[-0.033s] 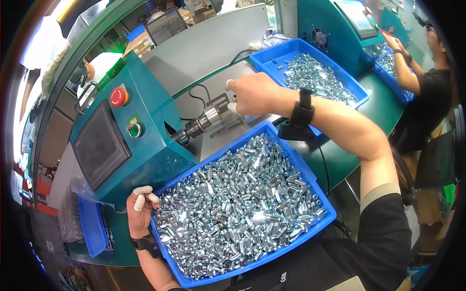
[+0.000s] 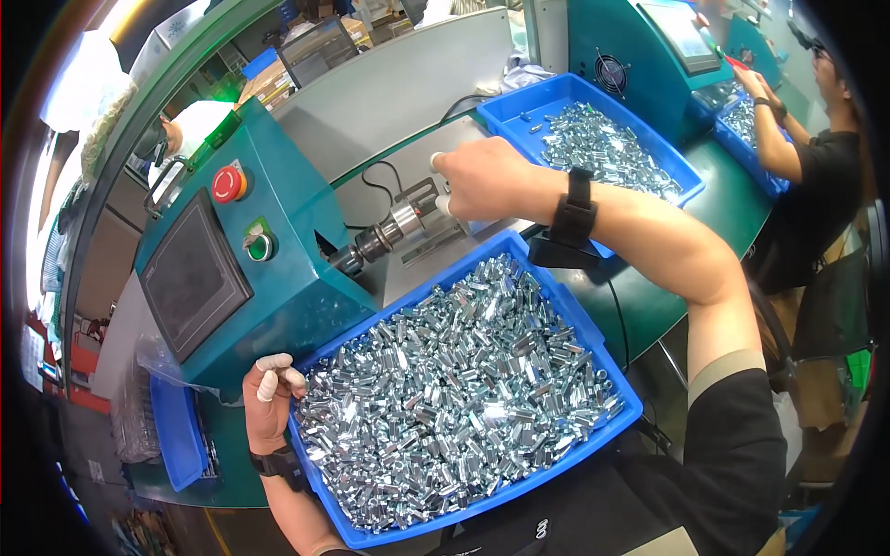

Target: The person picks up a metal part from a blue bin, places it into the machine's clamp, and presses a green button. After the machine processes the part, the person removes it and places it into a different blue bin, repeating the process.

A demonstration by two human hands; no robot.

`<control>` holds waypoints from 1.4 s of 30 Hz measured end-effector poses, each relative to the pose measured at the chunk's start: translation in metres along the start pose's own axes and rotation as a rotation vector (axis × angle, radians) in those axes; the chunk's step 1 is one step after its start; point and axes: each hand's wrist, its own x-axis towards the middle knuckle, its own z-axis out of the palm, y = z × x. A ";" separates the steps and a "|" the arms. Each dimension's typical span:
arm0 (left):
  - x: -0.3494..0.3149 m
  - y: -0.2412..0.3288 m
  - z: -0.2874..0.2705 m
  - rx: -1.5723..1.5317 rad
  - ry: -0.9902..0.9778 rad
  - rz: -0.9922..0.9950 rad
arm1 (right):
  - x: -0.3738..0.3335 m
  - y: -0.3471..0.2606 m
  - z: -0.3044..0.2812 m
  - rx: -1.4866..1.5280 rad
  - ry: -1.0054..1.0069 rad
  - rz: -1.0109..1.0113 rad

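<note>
My right hand (image 2: 487, 181) is closed, white covers on its fingertips, at the clamp fixture (image 2: 419, 196) just beyond the machine's metal spindle (image 2: 375, 243). Its fingertips are partly hidden, and what they grip does not show. Closer to me, a large blue tray (image 2: 505, 499) is heaped with shiny hexagonal metal sleeves (image 2: 464, 380). Beside that tray's left edge is my left hand (image 2: 269, 403), its covered fingers curled in. Whether something small sits in them I cannot make out.
The teal machine (image 2: 306, 269) carries a red stop button (image 2: 228, 184), a green switch (image 2: 260, 246) and a dark screen (image 2: 195, 278). Another blue tray (image 2: 681, 167) of metal parts stands behind my right forearm. At far right a co-worker (image 2: 807, 157) works at a similar machine.
</note>
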 end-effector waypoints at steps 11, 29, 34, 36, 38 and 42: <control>-0.006 -0.002 -0.005 0.002 -0.012 -0.015 | -0.049 0.074 -0.028 -0.221 0.109 0.344; 0.001 0.002 0.003 -0.008 0.010 0.000 | -0.098 0.005 0.008 0.223 -0.216 -0.470; -0.002 0.004 0.004 -0.002 -0.003 -0.019 | -0.091 0.009 -0.006 0.465 -0.091 -0.211; -0.001 0.005 0.002 0.007 -0.007 -0.021 | -0.075 0.015 -0.010 0.630 0.020 -0.122; -0.002 0.003 0.000 -0.015 -0.004 -0.031 | -0.060 0.022 -0.011 0.711 0.075 -0.078; -0.001 0.003 0.000 -0.035 0.004 -0.037 | -0.034 0.034 -0.003 0.728 0.101 -0.066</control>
